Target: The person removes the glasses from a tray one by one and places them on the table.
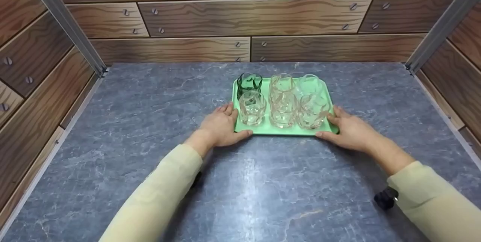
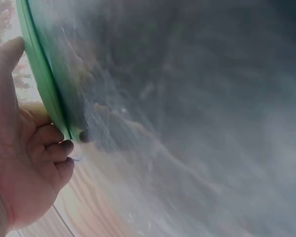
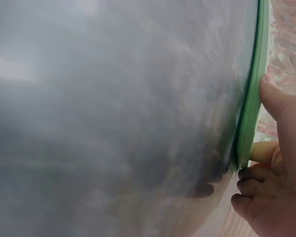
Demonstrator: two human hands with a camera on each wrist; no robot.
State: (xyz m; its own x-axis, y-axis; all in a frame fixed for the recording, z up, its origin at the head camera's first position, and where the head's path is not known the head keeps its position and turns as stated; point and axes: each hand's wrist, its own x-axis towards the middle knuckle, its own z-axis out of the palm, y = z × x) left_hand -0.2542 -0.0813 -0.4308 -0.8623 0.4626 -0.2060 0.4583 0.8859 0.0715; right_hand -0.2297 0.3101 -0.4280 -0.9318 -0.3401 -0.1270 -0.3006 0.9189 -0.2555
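A light green tray lies on the table and carries several faceted drinking glasses. At its back left stands a dark green glass, with a clear glass in front of it. Pinkish glasses fill the middle; a pale greenish glass and another clear glass are on the right. My left hand grips the near left corner, thumb along the front rim. At the near right corner, my right hand holds the tray likewise. Both wrist views show curled fingers against the tray edge.
The grey marbled table extends around the tray. Wood-patterned panels enclose the back and both sides, with metal posts at the rear corners. A black object sits under the right wrist.
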